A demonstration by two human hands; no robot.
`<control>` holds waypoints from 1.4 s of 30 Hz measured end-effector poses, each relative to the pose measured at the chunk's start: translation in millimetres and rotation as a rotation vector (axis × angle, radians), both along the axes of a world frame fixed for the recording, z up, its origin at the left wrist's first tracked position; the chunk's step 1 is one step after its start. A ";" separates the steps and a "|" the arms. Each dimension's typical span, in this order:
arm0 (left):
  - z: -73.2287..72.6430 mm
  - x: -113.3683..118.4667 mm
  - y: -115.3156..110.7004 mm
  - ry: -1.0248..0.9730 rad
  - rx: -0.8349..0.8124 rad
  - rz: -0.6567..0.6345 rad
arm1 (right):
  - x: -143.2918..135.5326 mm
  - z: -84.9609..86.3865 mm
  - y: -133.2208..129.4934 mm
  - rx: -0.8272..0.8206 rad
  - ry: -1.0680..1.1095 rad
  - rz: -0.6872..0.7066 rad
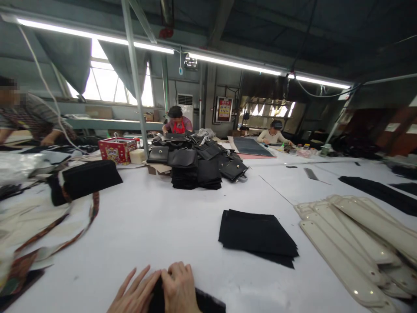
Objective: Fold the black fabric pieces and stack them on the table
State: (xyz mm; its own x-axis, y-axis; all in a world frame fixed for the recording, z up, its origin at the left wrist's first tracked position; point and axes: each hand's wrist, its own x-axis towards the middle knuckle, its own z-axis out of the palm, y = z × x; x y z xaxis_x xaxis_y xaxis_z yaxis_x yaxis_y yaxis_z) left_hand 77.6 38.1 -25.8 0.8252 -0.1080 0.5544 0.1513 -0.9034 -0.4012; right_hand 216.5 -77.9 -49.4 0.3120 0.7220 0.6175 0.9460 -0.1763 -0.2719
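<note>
At the bottom edge of the view, a black piece of material (210,301) lies on the white table (156,226). My left hand (135,292) rests flat over its left side, fingers spread and pointing forward. Beside it, my right hand (180,287) has its fingers bent and pressed together on the black piece, close to the left fingertips. The lower part of the piece is cut off by the frame. Ahead and to the right sits a stack of black sheets (257,234), apart from both hands.
Cream strips with metal studs (345,256) pile up at the right. Black bags and panels (195,163) are heaped ahead, near a red box (117,150). A black roll (91,178) and patterned strips (78,234) lie left. Several people work around the table.
</note>
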 end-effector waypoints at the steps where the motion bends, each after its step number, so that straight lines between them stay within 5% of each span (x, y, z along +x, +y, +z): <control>1: 0.9 0.4 -2.4 0.002 -0.017 0.004 | 1.7 3.9 -5.2 -0.018 0.034 0.009; 9: 15.3 0.4 -36.7 0.110 -0.412 0.192 | 4.0 17.9 -29.6 -0.140 0.052 0.121; 15: 28.2 -1.4 -27.9 0.243 -0.553 0.259 | 14.5 8.6 -21.0 -0.132 -0.020 0.213; 37: 31.5 8.5 -31.4 0.339 -0.339 0.295 | 20.4 -1.1 -32.2 -0.184 -0.112 0.177; 39: 35.4 6.4 -39.6 0.322 -0.308 0.329 | 7.8 -0.9 -15.8 -0.130 -0.085 0.196; 42: 34.9 9.3 -36.9 0.357 -0.197 0.294 | -46.0 8.2 49.7 0.001 0.009 0.274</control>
